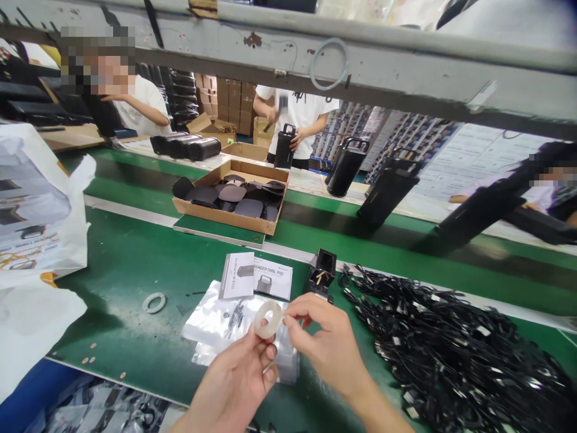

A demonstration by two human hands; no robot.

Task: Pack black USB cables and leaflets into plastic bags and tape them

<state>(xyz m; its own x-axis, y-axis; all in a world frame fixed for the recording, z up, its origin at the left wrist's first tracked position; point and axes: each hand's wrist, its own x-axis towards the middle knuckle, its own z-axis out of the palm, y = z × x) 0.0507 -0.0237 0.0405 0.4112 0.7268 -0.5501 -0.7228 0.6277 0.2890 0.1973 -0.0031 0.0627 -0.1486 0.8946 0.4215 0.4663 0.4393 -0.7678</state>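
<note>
My left hand [241, 376] holds a small roll of translucent tape [274, 325] up on its edge, fingers curled round its lower side. At the roll's right side, the thumb and forefinger of my right hand [331, 340] are pinched together. Whatever lies between those fingertips, perhaps the tape's loose end, is too small to make out. Beneath my hands lie clear plastic bags [208, 319]. Two printed leaflets [273, 278] rest on the bags' far side. A black tape dispenser [324, 267] stands just beyond my right hand.
Black cables [451, 343] are heaped on the right. A pale ring [155, 309] lies left on the green bench [130, 258]. Behind is a cardboard tray [225, 214] of dark parts. Black speakers [347, 168] stand along the belt. Co-workers [297, 120] are opposite, under an overhead beam [270, 45].
</note>
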